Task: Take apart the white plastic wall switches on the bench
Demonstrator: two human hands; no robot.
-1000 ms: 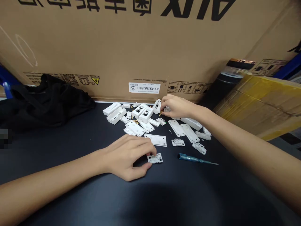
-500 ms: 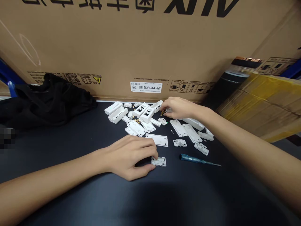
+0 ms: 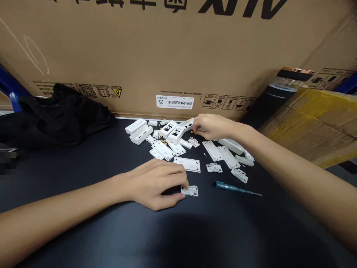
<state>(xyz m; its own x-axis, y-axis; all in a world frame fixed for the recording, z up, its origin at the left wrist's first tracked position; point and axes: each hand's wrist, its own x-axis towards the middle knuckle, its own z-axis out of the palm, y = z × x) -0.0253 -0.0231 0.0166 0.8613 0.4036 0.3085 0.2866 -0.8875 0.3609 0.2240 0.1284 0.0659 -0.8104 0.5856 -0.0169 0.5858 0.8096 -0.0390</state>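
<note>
My left hand (image 3: 158,184) rests on the dark tabletop, thumb and fingers closed on the left end of a small white plastic insert (image 3: 191,191) that lies flat, its moulded recesses facing up. At the far side of the parts pile, my right hand (image 3: 210,125) has its fingers bent down together over small brass pieces (image 3: 193,131) and a white part. What its fingertips pinch is hidden. Beside that hand stand white plastic housings with slots (image 3: 176,134). A white cover plate (image 3: 187,164) lies just beyond my left hand.
A blue translucent screwdriver (image 3: 235,187) lies right of centre. More white plates (image 3: 228,156) and inserts (image 3: 214,168) are scattered around. Black cloth (image 3: 61,117) is heaped at the left. A large cardboard box (image 3: 139,56) walls off the back; a taped box (image 3: 312,126) stands at the right.
My right hand's fingers have curled further down and inward at the brass pieces. My left hand keeps its hold on the white insert. The whole view has shifted slightly.
</note>
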